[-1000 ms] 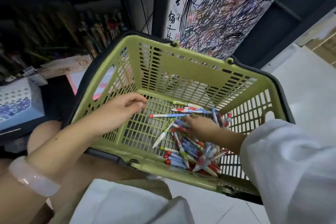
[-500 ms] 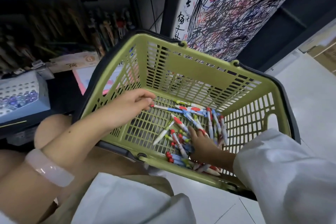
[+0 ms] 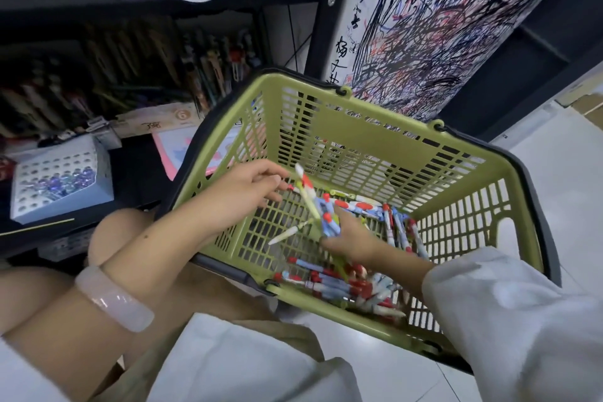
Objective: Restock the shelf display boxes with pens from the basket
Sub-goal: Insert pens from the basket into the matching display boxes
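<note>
An olive-green plastic basket sits tilted in front of me, over my knees. Red, blue and white pens lie heaped along its near edge, and more pens rest against its right side. My right hand grips a small bunch of pens and holds it up above the basket floor, ends pointing up and left. My left hand reaches in from the left with fingers relaxed, its fingertips at the top ends of that bunch. One white and green pen lies alone on the basket floor.
On the left, dark shelves hold rows of pens in display boxes. A light blue box with round holes stands on the lower shelf. A scribbled test sheet covers the post behind the basket. White floor tiles lie to the right.
My right hand has gathered pens from the pile and lifted them off the basket floor. My left hand has moved slightly right to meet the bunch. The view has tilted upward.
</note>
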Tool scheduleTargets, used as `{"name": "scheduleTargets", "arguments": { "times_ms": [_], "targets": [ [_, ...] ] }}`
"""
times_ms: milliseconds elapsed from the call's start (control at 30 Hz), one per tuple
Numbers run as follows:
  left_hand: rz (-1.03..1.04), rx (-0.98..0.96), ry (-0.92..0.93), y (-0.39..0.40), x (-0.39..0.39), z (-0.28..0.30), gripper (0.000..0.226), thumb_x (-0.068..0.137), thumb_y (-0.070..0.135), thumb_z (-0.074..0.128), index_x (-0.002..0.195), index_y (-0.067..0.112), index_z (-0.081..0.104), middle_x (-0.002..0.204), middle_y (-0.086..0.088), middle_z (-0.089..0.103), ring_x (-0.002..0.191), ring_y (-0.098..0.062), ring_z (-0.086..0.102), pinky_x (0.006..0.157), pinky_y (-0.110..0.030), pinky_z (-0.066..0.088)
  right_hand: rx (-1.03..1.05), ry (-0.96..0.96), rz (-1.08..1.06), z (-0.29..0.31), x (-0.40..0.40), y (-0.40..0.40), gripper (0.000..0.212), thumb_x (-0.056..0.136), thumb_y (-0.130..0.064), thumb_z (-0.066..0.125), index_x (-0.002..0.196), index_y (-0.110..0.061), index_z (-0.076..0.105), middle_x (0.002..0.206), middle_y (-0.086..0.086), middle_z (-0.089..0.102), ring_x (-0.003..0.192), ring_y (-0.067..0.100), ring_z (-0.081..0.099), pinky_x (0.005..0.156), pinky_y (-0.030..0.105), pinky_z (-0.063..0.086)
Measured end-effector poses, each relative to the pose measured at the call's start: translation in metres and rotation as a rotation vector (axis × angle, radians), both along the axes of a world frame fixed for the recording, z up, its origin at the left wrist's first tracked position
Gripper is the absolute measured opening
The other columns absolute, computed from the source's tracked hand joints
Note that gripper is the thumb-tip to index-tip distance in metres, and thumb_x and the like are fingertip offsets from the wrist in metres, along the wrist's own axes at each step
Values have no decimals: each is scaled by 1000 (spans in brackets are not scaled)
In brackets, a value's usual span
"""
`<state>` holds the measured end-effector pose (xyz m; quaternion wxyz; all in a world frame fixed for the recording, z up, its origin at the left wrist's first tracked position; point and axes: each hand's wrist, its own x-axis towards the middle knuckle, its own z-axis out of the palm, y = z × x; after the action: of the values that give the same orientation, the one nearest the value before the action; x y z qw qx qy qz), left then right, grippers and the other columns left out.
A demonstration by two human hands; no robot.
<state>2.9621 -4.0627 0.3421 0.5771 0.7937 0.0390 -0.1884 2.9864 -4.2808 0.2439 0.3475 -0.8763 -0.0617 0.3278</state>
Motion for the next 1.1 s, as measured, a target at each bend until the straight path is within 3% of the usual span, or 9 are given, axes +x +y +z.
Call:
{"name": "scheduleTargets", "arguments": {
  "times_ms": [100,167,300,467,533,700,900,1000,1100],
  "targets": [
    [71,-19,31,-2,-1,3,18,97,20,43,96,33,56,105,7,64,95,-6,62,86,-27,49,384,8,-229,41,12,22,12,85,-7,59,88,-16,52,69,1,49,61,15,51,57,26,45],
    [32,-63,80,-4,-4,6,11,94,27,51,102,35,53,107,8,62,96,-3,61,84,-22,49,675,89,-364,63,16,39,14,87,-1,55,82,-14,52,64,0,55,59,13,58,57,26,52],
    [-96,-165,153,-11,-9,12,55,79,41,66,126,40,36,102,17,62,92,9,60,82,-14,47,1014,204,-431,95,21,67,9,90,0,49,85,-8,48,65,4,54,57,12,61,53,27,52],
    [47,-185,44,-14,-4,20,49,82,10,66,119,30,41,92,2,66,70,-1,61,61,-16,45,965,99,-380,116,11,93,17,90,-3,52,82,-16,59,64,-1,62,59,12,63,54,27,54],
    [77,-188,10,-13,-4,25,52,81,2,61,107,42,41,85,-6,68,65,-8,59,60,-23,46,877,-5,-303,120,7,100,23,88,-3,55,77,-22,62,64,-3,62,61,12,62,56,29,54],
    [82,-266,-124,-6,-3,33,50,80,-4,57,116,30,48,59,19,66,54,4,60,49,-10,44,760,-169,-241,135,7,107,22,85,-5,60,72,-23,62,64,-8,63,55,3,60,52,16,50],
    [125,-251,-212,-3,-3,42,33,81,-3,54,101,22,61,57,14,66,55,2,60,50,-10,43,831,-72,-76,149,12,103,4,86,-22,65,87,-26,66,81,-10,70,79,5,66,71,17,54],
    [137,-227,-192,6,-2,47,18,82,-2,54,79,15,60,50,7,56,45,-5,51,41,-13,37,936,18,-20,161,23,101,43,81,-43,57,112,-15,60,99,0,69,93,14,64,86,27,52],
    [99,-255,-165,15,-3,52,21,84,1,56,68,14,53,53,-1,51,43,-7,49,41,-16,38,1071,28,-74,181,37,105,34,86,-43,49,110,-21,61,103,-3,70,97,12,64,95,32,50]
  ]
}}
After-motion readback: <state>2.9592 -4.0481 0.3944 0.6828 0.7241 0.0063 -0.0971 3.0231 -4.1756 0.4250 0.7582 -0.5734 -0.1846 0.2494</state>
